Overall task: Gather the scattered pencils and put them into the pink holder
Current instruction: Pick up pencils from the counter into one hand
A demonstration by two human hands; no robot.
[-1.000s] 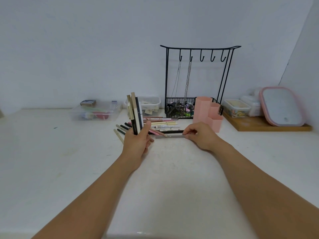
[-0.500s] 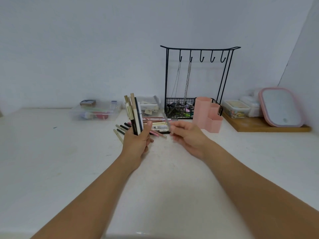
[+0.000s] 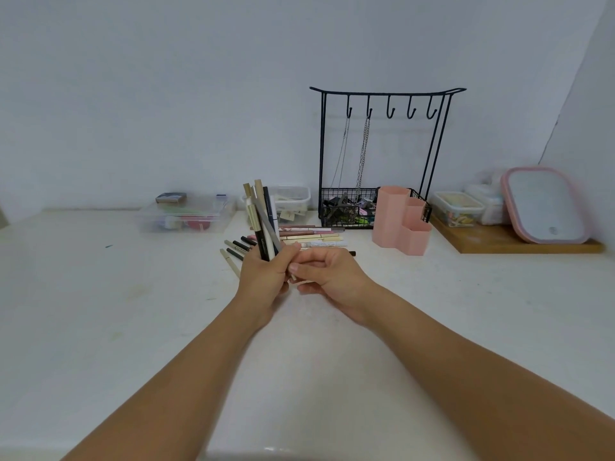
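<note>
- Left hand (image 3: 263, 281) is gripping an upright pencil bundle (image 3: 261, 224), fingers curled round it.
- Right hand (image 3: 327, 277) is pinching the grey pencil (image 3: 271, 227) — pink holder (image 3: 401, 221) standing nearby.

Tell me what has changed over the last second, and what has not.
The right hand lifted a grey pencil off the table, carried it left and tucked it into the bundle of pencils that the left hand grips upright; it is still at the pencil's lower end. The left hand barely moved. The loose pencils and the pink holder stayed put.
</note>
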